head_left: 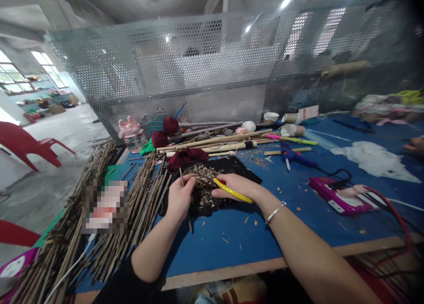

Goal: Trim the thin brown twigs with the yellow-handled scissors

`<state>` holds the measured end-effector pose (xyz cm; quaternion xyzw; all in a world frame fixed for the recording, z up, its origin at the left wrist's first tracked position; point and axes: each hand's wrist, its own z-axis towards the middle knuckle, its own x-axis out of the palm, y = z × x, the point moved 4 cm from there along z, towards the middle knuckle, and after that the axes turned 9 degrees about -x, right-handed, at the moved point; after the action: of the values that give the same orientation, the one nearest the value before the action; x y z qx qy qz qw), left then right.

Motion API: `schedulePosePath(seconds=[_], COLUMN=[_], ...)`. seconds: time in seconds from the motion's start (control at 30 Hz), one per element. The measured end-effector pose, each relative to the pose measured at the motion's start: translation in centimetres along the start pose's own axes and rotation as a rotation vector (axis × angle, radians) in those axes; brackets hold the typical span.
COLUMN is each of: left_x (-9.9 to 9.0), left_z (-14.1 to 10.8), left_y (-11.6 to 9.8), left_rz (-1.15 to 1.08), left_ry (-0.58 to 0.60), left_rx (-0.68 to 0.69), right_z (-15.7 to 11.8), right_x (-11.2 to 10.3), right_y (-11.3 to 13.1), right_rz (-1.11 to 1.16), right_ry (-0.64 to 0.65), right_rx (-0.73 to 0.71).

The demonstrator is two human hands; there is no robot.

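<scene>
Between the thumb and fingers of my left hand is a thin brown stick, steeply slanted, its ends showing above and below the grip. My right hand is wrapped round a yellow-handled hand tool. The tool's narrow dark tip points left toward the stick; its exact kind is hard to make out. Both hands are over a black cloth strewn with pale wood shavings. Left of my left hand lies a bundle of similar sticks.
A blue glue gun and a magenta power strip with cables lie right. Behind the cloth are wooden rods, dark red yarn balls and a pink-lidded jar. A perforated metal screen borders the back. Another person's hand shows far right.
</scene>
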<state>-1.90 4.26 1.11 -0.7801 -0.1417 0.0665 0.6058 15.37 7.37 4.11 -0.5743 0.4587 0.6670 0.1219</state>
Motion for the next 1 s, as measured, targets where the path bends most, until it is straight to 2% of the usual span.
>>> schedulePosePath(seconds=[0.1, 0.2, 0.47, 0.6, 0.73, 0.8, 1.0], left_x=[0.3, 0.4, 0.5, 0.6, 0.6, 0.4, 0.4], left_z=[-0.1, -0.2, -0.1, -0.3, -0.3, -0.2, -0.1], left_y=[0.2, 0.4, 0.4, 0.0, 0.2, 0.3, 0.1], left_rz=[-0.012, -0.008, 0.019, -0.042, -0.179, -0.219, -0.166], left_ry=[0.060, 0.090, 0.078, 0.114, 0.155, 0.163, 0.166], left_rx=[-0.062, -0.077, -0.087, -0.074, -0.137, -0.126, -0.087], right_z=[0.1, 0.3, 0.4, 0.8, 1.2, 1.3, 1.6], right_x=[0.2, 0.3, 0.5, 0.3, 0.2, 0.3, 0.8], right_y=[-0.1, -0.3, -0.9, -1.6, -2.2, -2.2, -1.5], right_rz=[0.003, 0.023, 0.090, 0.035, -0.068, -0.093, -0.105], right_ry=[-0.016, -0.031, 0.002, -0.092, -0.210, -0.255, -0.326], right_rx=[-0.028, 0.002, 0.062, 0.090, 0.175, 0.210, 0.187])
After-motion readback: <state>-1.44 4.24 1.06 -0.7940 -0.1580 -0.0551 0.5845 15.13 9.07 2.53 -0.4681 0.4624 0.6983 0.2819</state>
